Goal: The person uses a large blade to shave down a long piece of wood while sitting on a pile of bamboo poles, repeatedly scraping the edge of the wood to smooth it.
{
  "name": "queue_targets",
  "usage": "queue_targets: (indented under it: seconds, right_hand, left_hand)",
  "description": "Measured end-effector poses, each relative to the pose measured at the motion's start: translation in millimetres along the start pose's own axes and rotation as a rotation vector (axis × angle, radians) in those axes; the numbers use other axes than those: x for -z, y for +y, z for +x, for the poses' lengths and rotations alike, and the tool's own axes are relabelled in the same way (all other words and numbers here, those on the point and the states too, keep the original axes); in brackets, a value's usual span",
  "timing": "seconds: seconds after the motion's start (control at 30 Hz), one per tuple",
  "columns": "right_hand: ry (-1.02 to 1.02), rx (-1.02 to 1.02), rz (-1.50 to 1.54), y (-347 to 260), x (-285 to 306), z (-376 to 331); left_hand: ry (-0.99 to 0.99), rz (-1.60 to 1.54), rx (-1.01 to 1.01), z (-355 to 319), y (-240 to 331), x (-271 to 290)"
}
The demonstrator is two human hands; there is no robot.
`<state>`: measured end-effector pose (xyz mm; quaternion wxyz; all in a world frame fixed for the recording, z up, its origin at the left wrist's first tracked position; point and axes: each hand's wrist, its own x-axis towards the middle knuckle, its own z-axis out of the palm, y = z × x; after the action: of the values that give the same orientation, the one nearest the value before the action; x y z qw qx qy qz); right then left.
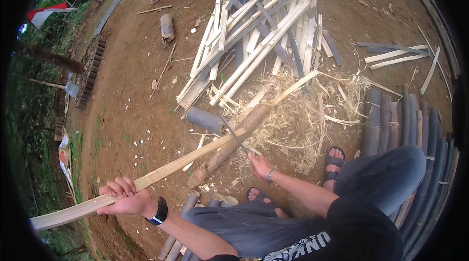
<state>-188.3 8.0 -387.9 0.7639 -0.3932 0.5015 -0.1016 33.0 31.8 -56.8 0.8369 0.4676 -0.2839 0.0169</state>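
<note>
Left hand (128, 198) was closed tight around the near end of a long bamboo slat (161, 175), fingers wrapped over the top, black wristband just behind it. The slat ran up and away from that hand toward the right hand, crossing over a log (229, 146) lying on the dirt. Right hand (260, 165) was clenched on the handle of a knife (233, 135), thin dark blade angled up from the hand and meeting the slat about where it crossed the log. Blade looked to be touching the slat edge; could not tell how deep it sat.

Beyond the right hand lay a heap of pale shavings (298, 124) and, further out, a stack of split bamboo slats (254, 36). A grey bamboo tube section (205, 120) lay just past the slat. Sandalled feet (334, 159) sat close beside the right hand, near the log.

Risk, as a judgement: the slat was long and held only at one end, so it could flex or roll on the log and throw the blade off line. A slip could send the blade toward the feet or knees. Splintered bamboo edges could also cut the gripping left palm if the slat slid.
</note>
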Motion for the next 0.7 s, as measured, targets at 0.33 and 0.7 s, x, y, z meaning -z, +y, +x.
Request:
queue_targets:
  seconds: [0.33, 0.7]
  right_hand:
    - [0.077, 0.075, -0.019, 21, -6, 10]
    - [0.163, -0.073, 0.063, 30, 14, 32]
  left_hand:
    - [0.01, 0.0, -0.011, -4, 4, -2]
    - [-0.056, -0.038, -0.015, -9, 4, -8]
